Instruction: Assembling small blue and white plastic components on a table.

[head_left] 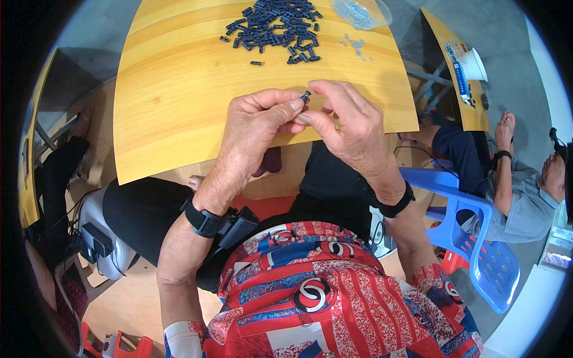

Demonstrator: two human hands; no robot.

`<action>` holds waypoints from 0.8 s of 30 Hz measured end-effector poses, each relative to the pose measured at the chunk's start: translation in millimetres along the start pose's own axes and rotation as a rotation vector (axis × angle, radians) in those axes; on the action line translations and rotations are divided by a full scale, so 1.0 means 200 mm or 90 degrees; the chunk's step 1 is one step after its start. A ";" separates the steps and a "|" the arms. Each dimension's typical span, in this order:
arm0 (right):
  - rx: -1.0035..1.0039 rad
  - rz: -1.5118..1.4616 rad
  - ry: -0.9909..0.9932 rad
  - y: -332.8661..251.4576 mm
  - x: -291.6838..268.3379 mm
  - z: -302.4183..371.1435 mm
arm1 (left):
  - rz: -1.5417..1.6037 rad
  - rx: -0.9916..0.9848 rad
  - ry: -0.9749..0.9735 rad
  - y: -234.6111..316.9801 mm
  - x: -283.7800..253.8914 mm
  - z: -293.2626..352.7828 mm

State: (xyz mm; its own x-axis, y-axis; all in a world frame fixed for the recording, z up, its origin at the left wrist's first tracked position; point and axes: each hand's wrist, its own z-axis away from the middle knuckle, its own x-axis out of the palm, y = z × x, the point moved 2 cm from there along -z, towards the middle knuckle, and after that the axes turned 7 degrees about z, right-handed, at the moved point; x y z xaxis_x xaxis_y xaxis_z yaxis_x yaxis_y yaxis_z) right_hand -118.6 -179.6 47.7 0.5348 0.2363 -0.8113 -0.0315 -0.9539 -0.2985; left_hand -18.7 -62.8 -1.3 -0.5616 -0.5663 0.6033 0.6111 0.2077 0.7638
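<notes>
My left hand [256, 113] is closed, pinching a small dark plastic piece [305, 96] between thumb and fingertips above the near part of the wooden table [179, 113]. The piece is tilted, and its lower end is hidden by my fingers. Close by on the right, my right hand [346, 116] has its index finger and thumb spread apart around the piece. The right thumb tip lies against the left fingers; the other right fingers are partly hidden. Farther off lies a heap of similar black plastic pieces [271, 27].
Small clear parts [356, 45] lie scattered right of the heap, below a clear plastic dish [385, 12] of more. A blue plastic chair [489, 256] stands at the right, near a seated person [519, 197]. Beyond, a side table holds a white cup [473, 64].
</notes>
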 end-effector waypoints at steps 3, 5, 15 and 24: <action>-0.099 0.098 0.005 -0.01 -0.02 -0.02 | 0.009 0.030 0.003 -0.01 0.01 -0.01; -0.138 0.146 -0.003 -0.03 -0.03 -0.03 | -0.073 0.008 0.025 0.00 0.00 -0.01; -0.256 0.271 -0.069 -0.01 -0.02 -0.03 | -0.139 0.037 0.025 0.00 0.03 0.01; -0.291 0.211 -0.072 0.03 0.00 -0.04 | -0.134 -0.066 -0.056 0.03 0.05 0.01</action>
State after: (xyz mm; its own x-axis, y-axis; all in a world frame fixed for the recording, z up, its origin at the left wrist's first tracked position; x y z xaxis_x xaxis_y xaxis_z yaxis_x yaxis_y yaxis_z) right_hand -111.9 -187.0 50.7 0.4639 -0.0951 -0.8808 0.1993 -0.9575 0.2083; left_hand -21.6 -65.7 9.4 -0.7256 -0.5162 0.4550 0.5275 0.0075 0.8495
